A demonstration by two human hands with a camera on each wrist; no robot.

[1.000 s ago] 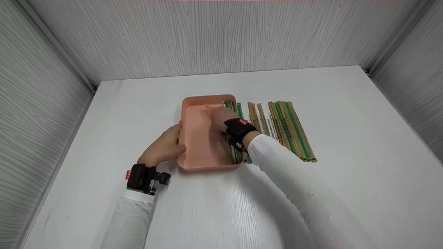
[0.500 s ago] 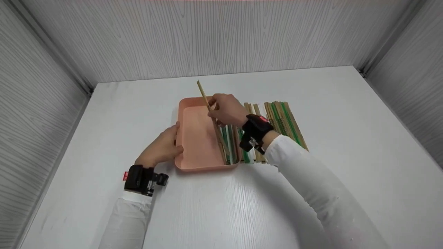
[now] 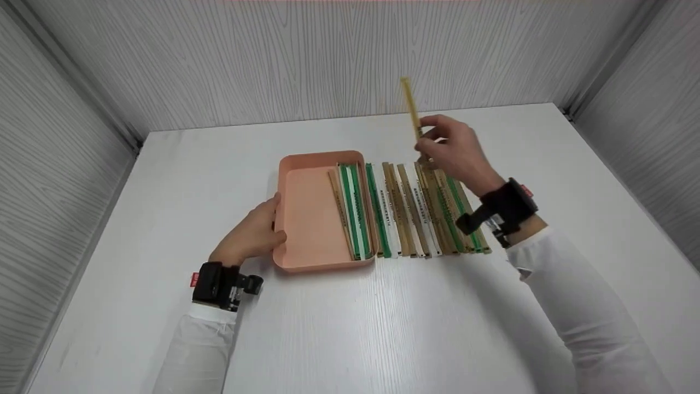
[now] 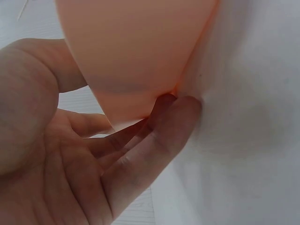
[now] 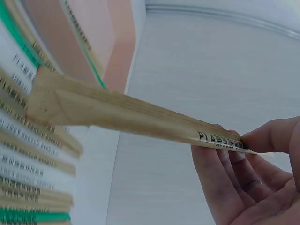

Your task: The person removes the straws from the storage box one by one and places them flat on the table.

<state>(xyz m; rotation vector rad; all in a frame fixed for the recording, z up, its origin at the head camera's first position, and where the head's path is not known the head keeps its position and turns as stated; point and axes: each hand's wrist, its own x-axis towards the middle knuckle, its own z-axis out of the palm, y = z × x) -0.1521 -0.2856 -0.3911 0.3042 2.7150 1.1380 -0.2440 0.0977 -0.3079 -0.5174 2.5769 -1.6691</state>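
My right hand (image 3: 456, 153) pinches a brown paper-wrapped drinking straw (image 3: 411, 106) between thumb and fingers, raised above the table with its far end tilted up. In the right wrist view, dark print starting with "PLA" shows on the straw's wrapper (image 5: 131, 119). My left hand (image 3: 249, 235) grips the left wall of a shallow pink tray (image 3: 309, 219). The left wrist view shows its thumb passing behind the tray wall (image 4: 136, 51) and its fingers curled at the outer base. Several green, white and brown wrapped straws (image 3: 353, 213) lie along the tray's right side.
Right of the tray, a row of wrapped straws (image 3: 402, 213) in brown, white and green lies side by side on the white table (image 3: 328, 328). Grey wood-grain panels (image 3: 339, 60) stand behind and at both sides.
My right hand has drawn the brown straw up out of the tray and carried it right, over the row of straws. My left hand keeps its grip on the tray.
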